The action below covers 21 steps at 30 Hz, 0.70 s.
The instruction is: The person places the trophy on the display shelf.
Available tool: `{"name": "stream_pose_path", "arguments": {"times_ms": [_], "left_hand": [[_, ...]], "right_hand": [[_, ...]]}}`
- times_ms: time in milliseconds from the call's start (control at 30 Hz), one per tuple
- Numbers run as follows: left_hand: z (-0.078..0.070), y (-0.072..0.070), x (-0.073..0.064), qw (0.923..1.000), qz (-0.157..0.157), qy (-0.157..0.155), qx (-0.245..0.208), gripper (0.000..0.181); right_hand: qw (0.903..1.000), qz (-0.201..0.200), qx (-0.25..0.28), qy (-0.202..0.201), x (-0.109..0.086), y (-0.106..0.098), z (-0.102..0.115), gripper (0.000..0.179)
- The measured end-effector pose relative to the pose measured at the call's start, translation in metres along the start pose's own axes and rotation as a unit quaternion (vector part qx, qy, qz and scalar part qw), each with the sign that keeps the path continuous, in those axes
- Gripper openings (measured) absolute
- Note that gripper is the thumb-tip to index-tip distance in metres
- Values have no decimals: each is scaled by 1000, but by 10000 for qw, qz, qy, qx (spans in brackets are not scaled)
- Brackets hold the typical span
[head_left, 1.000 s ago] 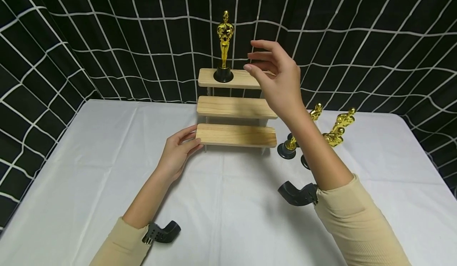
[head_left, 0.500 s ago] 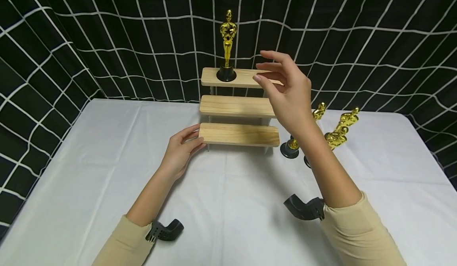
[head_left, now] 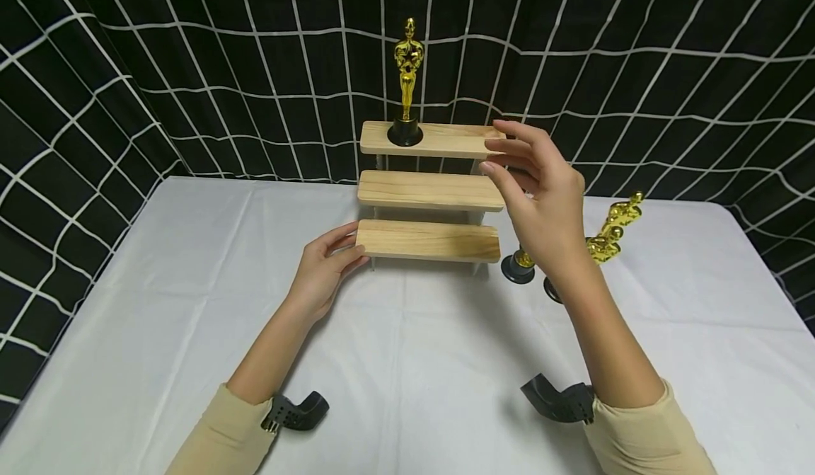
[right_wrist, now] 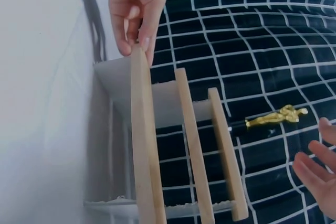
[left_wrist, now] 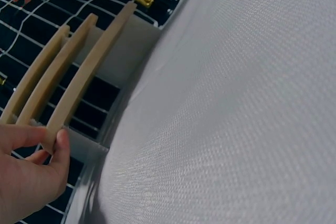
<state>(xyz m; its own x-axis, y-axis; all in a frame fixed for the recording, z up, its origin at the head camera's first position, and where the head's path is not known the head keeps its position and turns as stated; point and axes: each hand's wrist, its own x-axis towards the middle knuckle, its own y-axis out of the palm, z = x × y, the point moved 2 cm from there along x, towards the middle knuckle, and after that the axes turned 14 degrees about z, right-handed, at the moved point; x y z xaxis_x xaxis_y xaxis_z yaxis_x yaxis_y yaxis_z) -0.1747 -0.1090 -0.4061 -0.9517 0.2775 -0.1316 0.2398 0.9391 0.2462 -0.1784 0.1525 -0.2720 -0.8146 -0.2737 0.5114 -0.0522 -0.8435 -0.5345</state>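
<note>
A three-tier display stand with pale wooden shelves (head_left: 430, 190) stands on the white cloth. One gold trophy figurine (head_left: 407, 100) is upright on its top shelf, towards the left, on a round black base. My left hand (head_left: 322, 268) pinches the left end of the lowest shelf; the left wrist view shows the thumb and fingers on either side of that board (left_wrist: 86, 74). Beside the right end of the upper shelves, my right hand (head_left: 546, 202) hovers with loosely curved fingers and holds nothing. It partly hides the trophies behind it.
More gold trophies (head_left: 624, 213) are grouped right of the stand, one black base (head_left: 518, 268) close to its lowest shelf. Behind the table hangs a black cloth with a white grid (head_left: 255, 64). Black curved mounts (head_left: 560, 400) sit at both wrists.
My right hand has moved right and down, away from the trophy on the top shelf. The left hand keeps its grip on the lowest shelf. The head view has shifted slightly.
</note>
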Motion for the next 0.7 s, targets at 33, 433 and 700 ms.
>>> {"name": "stream_pose_path", "arguments": {"times_ms": [33, 433, 700], "left_hand": [[0, 0, 0, 10000, 3, 2, 12, 53], [1, 0, 1, 10000, -38, 24, 40, 52], [0, 1, 0, 10000, -34, 19, -8, 53]], "right_hand": [[10000, -28, -37, -6, -2, -1, 0, 45], [9990, -277, -274, 206, -26, -10, -1, 44], [9979, -505, -262, 309, -42, -19, 0, 45]]}}
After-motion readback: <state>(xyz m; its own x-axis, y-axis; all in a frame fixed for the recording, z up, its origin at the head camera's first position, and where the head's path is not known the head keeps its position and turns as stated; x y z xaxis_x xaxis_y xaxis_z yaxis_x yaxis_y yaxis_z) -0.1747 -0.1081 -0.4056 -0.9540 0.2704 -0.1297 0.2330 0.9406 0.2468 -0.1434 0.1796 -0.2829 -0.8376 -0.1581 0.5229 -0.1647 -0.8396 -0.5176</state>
